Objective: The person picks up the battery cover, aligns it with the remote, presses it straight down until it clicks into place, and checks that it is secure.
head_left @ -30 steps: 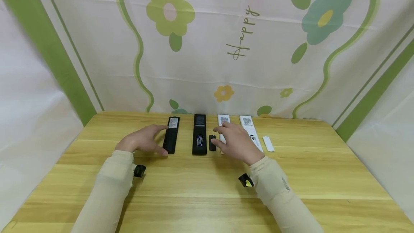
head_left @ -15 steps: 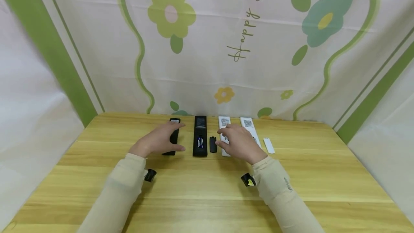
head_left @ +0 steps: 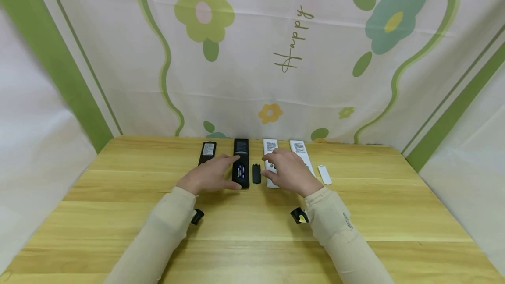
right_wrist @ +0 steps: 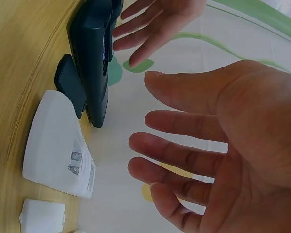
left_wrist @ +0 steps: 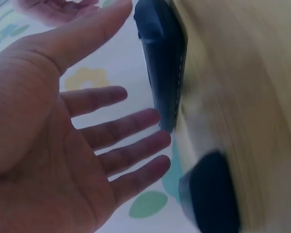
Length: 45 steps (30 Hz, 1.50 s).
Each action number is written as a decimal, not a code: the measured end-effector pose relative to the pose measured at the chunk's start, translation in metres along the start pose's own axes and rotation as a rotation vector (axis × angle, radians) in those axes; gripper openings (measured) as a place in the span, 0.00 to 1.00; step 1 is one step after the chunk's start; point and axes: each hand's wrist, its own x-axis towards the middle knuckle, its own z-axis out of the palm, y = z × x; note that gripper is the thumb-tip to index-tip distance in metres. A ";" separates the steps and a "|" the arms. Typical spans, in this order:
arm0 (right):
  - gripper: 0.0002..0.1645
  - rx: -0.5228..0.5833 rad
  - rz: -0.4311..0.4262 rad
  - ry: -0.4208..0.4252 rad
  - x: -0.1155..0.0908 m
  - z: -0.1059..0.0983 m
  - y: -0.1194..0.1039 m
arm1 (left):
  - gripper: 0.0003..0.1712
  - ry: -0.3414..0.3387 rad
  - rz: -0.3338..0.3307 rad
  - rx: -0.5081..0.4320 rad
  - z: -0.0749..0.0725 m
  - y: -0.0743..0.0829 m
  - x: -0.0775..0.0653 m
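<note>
My left hand (head_left: 212, 173), fingers apart, hovers beside the second black remote control (head_left: 241, 147); whether its fingertips touch it I cannot tell. That remote lies back up, batteries showing in its uncovered compartment. In the left wrist view, the thumb and fingers (left_wrist: 136, 127) spread alongside it. To its right lies a black battery cover (head_left: 256, 173). My right hand (head_left: 292, 173) hangs loosely over two white remote controls (head_left: 270, 144), holding nothing. In the right wrist view, the nearer white remote (right_wrist: 58, 145) has an uncovered compartment, and a white battery cover (right_wrist: 42, 216) lies beside it.
Another black remote control (head_left: 208, 149) lies at the row's left end, partly behind my left hand. A second white battery cover (head_left: 325, 174) lies at the right end. The wooden table (head_left: 252, 240) meets a flowered cloth (head_left: 236, 78) at its back edge.
My left hand has moved right, from the leftmost black remote to the second black one, uncovering the first one's label. My right hand has stayed almost still over the white remotes.
</note>
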 end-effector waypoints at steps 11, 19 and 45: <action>0.22 -0.008 0.010 -0.033 0.000 -0.002 -0.001 | 0.56 -0.063 -0.079 0.018 0.006 0.004 0.007; 0.22 -0.002 0.000 -0.041 0.000 0.000 0.000 | 0.53 -0.083 -0.087 0.005 0.006 0.003 0.007; 0.32 -0.002 0.025 -0.098 0.009 0.016 -0.004 | 0.49 -0.056 -0.042 0.044 0.007 -0.001 0.010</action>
